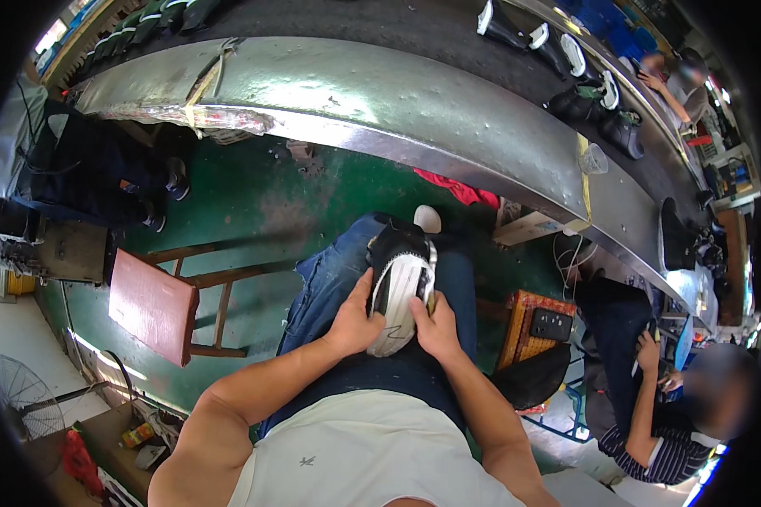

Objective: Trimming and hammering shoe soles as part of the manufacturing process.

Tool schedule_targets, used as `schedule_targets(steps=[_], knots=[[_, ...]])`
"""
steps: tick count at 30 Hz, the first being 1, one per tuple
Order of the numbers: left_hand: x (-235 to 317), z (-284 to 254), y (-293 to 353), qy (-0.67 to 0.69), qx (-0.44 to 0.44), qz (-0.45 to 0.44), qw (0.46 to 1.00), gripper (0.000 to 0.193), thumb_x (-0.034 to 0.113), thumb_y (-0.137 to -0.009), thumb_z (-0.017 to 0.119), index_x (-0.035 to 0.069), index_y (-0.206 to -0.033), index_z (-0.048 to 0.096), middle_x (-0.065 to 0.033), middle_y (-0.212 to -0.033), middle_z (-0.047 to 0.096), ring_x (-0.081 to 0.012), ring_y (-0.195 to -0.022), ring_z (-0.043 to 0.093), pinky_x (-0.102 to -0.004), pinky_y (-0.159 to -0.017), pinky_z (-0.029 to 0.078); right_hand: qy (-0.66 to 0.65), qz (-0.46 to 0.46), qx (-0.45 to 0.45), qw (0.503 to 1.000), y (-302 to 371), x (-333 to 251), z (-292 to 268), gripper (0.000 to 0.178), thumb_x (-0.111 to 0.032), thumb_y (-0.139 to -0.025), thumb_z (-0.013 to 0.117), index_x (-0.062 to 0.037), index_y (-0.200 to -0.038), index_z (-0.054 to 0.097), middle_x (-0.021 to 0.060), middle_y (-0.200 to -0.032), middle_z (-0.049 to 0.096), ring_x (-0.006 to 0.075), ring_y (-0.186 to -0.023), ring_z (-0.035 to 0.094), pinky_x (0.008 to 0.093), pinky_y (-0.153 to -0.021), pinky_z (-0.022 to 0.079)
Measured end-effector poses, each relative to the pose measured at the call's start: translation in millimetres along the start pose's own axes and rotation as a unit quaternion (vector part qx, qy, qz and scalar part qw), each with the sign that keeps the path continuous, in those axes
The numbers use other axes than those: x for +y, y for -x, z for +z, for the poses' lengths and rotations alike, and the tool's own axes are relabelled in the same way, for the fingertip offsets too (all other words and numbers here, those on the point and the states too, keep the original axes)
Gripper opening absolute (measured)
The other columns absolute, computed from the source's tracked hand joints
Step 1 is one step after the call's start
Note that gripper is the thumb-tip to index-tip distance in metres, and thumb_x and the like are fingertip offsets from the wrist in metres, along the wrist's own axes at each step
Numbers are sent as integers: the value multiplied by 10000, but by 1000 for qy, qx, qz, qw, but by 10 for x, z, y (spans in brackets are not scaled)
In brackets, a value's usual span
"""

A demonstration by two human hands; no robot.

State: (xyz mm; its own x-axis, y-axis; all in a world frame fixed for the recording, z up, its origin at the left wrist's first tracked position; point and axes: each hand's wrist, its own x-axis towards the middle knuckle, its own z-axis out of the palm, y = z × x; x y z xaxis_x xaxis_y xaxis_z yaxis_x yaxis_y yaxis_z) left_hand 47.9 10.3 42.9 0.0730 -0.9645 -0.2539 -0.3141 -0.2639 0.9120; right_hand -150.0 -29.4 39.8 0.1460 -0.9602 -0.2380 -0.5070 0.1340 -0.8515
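Observation:
A black shoe with a white sole [400, 291] rests over my lap, its pale underside turned up toward me. My left hand [355, 319] grips its left edge, fingers wrapped round and partly out of sight. On the opposite edge, my right hand [435, 324] clasps the shoe, with the thumb pressed on the sole. The shoe's upper is mostly hidden beneath it; some black material shows at the far end. My jeans [325, 279] lie under both hands.
Ahead runs a long metal-edged bench [330, 84] with a dark belt carrying several shoes [573, 55]. A pink-topped stool [154, 304] stands left on the green floor. At right sits a co-worker [651, 439] beside a woven seat [520, 325]; another person stands far left.

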Motion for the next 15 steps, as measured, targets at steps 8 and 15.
schedule_targets(steps=[8, 15], knots=[[119, -209, -341, 181, -330, -104, 920, 1072, -50, -729, 573, 76, -1658, 52, -137, -1581, 402, -193, -1444, 394, -285, -1178, 292, -91, 11, -62, 994, 244, 377, -261, 487, -62, -840, 625, 41, -1301, 509, 133, -1197, 640, 228, -1122, 616, 356, -1017, 464], [-20, 139, -281, 10, -293, -66, 954, 1054, 68, -749, 652, -6, -1630, 78, -215, -1562, 416, -266, -1438, 430, -316, -1190, 318, -97, 72, -114, 986, 273, 359, -853, 436, -103, -867, 690, -1, -1254, 516, 64, -1045, 649, 121, -898, 613, 304, -812, 518]])
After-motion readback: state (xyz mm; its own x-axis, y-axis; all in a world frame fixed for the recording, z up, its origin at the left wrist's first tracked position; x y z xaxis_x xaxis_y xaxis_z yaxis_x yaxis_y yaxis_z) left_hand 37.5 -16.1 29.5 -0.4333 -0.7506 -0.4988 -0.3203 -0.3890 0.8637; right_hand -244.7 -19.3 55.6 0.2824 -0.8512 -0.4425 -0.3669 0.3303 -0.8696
